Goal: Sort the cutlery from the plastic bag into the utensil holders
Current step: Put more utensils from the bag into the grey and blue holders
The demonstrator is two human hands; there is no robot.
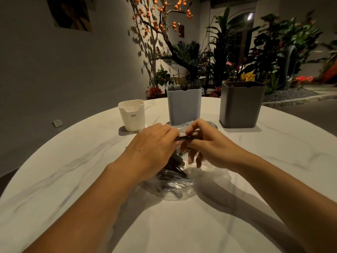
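Hands meet over a clear plastic bag (175, 183) lying near the middle of a round white marble-patterned table (73, 179), seen from the head camera. The left hand (155, 145) is curled, knuckles up, its fingertips on a dark slender piece of cutlery (184, 137) held level above the bag. The right hand (206, 143) pinches the other end of the same piece between thumb and forefinger, its remaining fingers hanging loosely curled toward the plastic. More dark cutlery (175, 165) lies bundled inside the bag, partly hidden beneath the left hand; which kinds of utensil cannot be told.

Three utensil holders stand along the far edge of the table. A short white holder (131, 115) with small printed lettering sits toward the far left. A taller light blue holder (184, 106) stands at the centre, just beyond the bag, with thin upright items showing above its rim. A larger dark grey holder (241, 105) stands toward the far right, apart from the others.

Beyond the table, a tree with orange fruit (160, 15) rises against a grey wall (54, 70), beside dense green plants (264, 48) and red flowers.
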